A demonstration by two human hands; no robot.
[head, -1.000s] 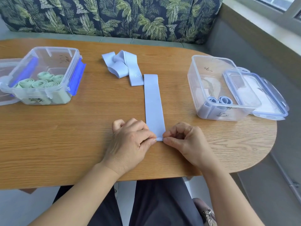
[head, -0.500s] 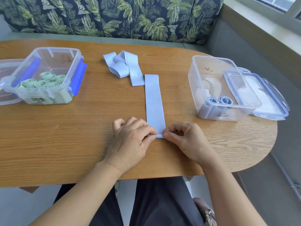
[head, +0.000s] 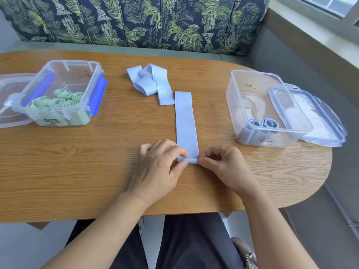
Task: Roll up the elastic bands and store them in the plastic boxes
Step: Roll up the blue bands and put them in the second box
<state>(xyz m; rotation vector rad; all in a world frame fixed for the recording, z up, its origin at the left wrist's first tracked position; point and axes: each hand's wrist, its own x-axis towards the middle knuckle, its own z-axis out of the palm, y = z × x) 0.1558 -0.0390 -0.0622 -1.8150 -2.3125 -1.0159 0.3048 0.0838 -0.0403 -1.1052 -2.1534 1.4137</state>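
A pale blue elastic band point(head: 185, 123) lies flat and straight on the wooden table point(head: 77, 162), running away from me. Its near end is curled into a small roll. My left hand point(head: 161, 167) pinches the roll's left side and my right hand point(head: 223, 166) pinches its right side. A loose heap of more pale blue bands point(head: 149, 82) lies behind it. The clear plastic box on the right point(head: 258, 94) holds two rolled blue bands point(head: 263, 123). The clear box on the left point(head: 64, 74), with blue clips, holds several rolled green bands point(head: 58, 99).
The right box's lid point(head: 318, 121) leans against its far side near the table's rounded right end. Another clear lid point(head: 7, 105) lies at the far left. A leaf-patterned bench back point(head: 136, 22) runs behind the table. A bag point(head: 246, 253) rests by my lap.
The band's near end, flat a second ago, is now turned over into a small roll between my fingertips. Both hands have edged slightly away from me.
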